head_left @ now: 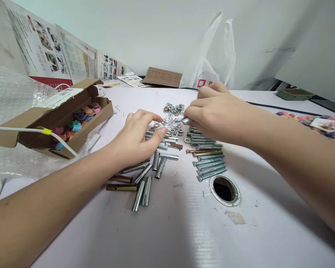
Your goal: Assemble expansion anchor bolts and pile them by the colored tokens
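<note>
Silver washers [173,130] lie on a white table [167,230] beside the left hand [138,137], thumb and fingers apart; the right hand [210,109] pinches a metal piece [186,121].

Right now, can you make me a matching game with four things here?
Things:
1. Cardboard box
2. Bolts
3. Round hole
4. Plastic bag

Clues:
A. White, by the wall
B. Open, colourful pieces inside
C. Lined up side by side
D. Dark inside, with a ring around it

Right pairs: 1-B, 2-C, 3-D, 4-A
</note>
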{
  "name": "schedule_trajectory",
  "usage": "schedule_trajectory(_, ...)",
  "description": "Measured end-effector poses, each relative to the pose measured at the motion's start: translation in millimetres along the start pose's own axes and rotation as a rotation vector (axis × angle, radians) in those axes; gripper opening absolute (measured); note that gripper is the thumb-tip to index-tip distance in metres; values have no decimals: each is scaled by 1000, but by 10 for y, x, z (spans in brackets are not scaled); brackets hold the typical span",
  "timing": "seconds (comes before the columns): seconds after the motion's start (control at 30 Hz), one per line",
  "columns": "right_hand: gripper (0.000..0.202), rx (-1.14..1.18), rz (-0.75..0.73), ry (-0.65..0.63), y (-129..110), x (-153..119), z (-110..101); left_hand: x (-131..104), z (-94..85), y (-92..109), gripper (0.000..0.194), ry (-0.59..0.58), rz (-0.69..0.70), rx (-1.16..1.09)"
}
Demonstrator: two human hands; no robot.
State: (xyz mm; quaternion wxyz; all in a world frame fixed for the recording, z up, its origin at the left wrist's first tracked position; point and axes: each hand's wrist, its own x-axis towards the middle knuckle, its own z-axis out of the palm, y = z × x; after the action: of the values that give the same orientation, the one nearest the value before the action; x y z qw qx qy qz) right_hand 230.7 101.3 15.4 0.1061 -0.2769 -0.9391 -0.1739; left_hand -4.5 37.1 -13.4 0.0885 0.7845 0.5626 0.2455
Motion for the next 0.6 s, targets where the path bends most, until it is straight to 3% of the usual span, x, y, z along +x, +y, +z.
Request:
schedule_trajectory(0.1, 33, 3, -77, 6, -136, 242, -54, 9, -15, 26, 47, 77, -1, -51)
schedule_trajectory(0.23, 31, -38, -121, -2, -208, 433, -85, 54, -38, 20, 40, -3, 69, -87)
schedule_trajectory(0.4, 30, -52, -67, -16, -180, 404, -175, 77, -47, 51, 31, -52, -25, -186)
schedule_trajectory(0.6, 47, 188, 74, 143, -74, 268, -99, 90, -47, 7, 33, -31, -163, -397)
